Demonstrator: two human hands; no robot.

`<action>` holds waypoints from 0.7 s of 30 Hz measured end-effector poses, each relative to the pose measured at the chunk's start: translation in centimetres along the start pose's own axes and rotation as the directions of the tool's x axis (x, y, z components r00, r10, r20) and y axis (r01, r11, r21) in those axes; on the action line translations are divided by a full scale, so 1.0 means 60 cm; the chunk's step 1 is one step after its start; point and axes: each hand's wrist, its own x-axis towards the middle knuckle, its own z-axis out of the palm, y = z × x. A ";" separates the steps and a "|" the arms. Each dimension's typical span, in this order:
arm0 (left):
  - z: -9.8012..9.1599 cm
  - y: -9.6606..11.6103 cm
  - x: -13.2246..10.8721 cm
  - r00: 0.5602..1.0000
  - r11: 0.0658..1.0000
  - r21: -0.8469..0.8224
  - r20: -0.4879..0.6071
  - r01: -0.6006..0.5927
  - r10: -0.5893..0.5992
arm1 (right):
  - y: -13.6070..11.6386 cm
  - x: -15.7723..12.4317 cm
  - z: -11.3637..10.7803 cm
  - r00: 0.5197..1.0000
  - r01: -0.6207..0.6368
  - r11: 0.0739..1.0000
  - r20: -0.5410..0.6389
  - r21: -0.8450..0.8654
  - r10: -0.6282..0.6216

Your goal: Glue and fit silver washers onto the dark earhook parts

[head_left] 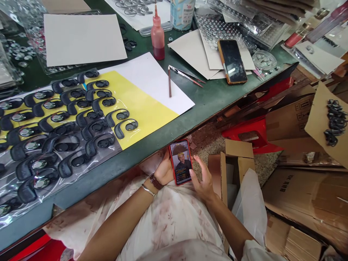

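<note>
A phone in a red case (180,161) is held over my lap, below the table's front edge, its screen lit with a video of a person. My left hand (164,170) grips it from the left side, a watch and a bangle on that wrist. My right hand (202,180) touches the phone's lower right edge, thumb at the screen. On the green table (212,96) lie rows of several black ear-hook earpieces (89,117) on a yellow and white sheet (141,98).
A second phone (232,61) lies screen up on white cards at the back right. A red glue bottle (157,34), tweezers (187,75) and a thin brown stick (169,82) rest mid-table. Clear blister trays line the back. Cardboard boxes (296,181) and a red stool (252,132) crowd the floor right.
</note>
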 end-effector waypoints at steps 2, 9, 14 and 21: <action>0.001 0.000 -0.001 1.000 1.000 0.007 0.007 0.002 -0.002 | 0.003 0.001 0.002 1.000 -0.010 1.000 -0.016 0.017 0.010; -0.011 0.002 0.001 0.999 0.999 0.032 0.039 0.035 -0.036 | 0.004 0.004 0.000 0.998 0.057 0.997 -0.015 0.045 -0.056; -0.018 0.004 0.001 0.996 0.998 0.043 0.063 0.056 -0.058 | 0.005 -0.005 -0.017 0.973 0.226 0.974 -0.052 -0.011 -0.227; -0.022 0.004 0.002 0.995 0.998 0.048 0.081 0.047 -0.051 | -0.001 -0.013 -0.026 0.942 0.336 0.940 0.008 -0.060 -0.336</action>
